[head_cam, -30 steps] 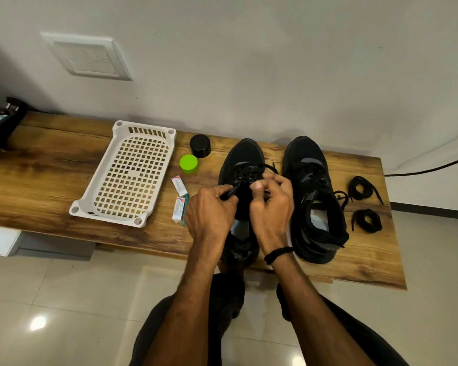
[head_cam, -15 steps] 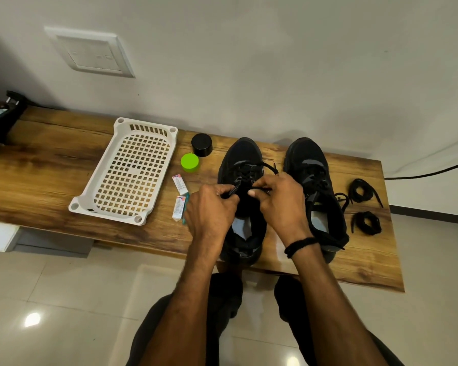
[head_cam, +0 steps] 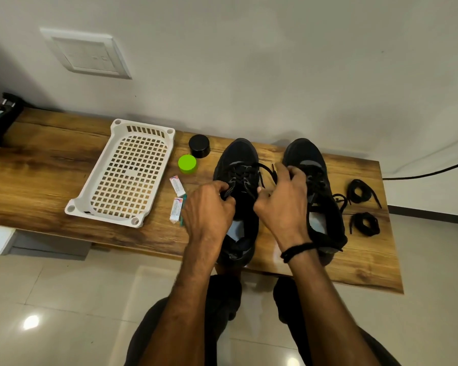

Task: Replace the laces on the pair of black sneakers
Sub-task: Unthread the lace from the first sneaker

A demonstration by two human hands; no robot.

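1. Wooden bench top (head_cam: 50, 167) runs along a plain white wall, with pale glossy tiles below it and a white switch plate (head_cam: 86, 54) on the wall above its left part.
2. At the far left edge sits a dark object (head_cam: 0, 114), too cut off to identify.
3. A white perforated tray (head_cam: 103, 217) lies flat on the bench, angled slightly.
4. Just right of the tray are a black cap (head_cam: 199, 146), a green lid (head_cam: 187, 163) and two small white tubes (head_cam: 177, 185) lying end to end.
5. The left hand (head_cam: 209, 207) reaches in from below, knuckles up, its forearm rising straight from the lap. Its fingers are curled tight, and the thumb and forefinger pinch the lace (head_cam: 269, 170) at the left side of the tongue.
6. The left sneaker (head_cam: 239, 151) stands on the bench between the hands, toe toward the wall and heel at the near edge, still partly laced.
7. The right hand (head_cam: 283, 202), with a black wristband (head_cam: 298, 250), is lifted higher. Its fingers are bunched and curled around the free end of that lace, which stretches up from the eyelets.
8. The right sneaker (head_cam: 306, 154) stands parallel, just beside the left one and partly hidden behind the right hand.
9. Two coiled black laces (head_cam: 358, 190) lie near the bench's right end, apart from the shoes.
10. A black cable (head_cam: 428, 173) runs along the wall at the far right.
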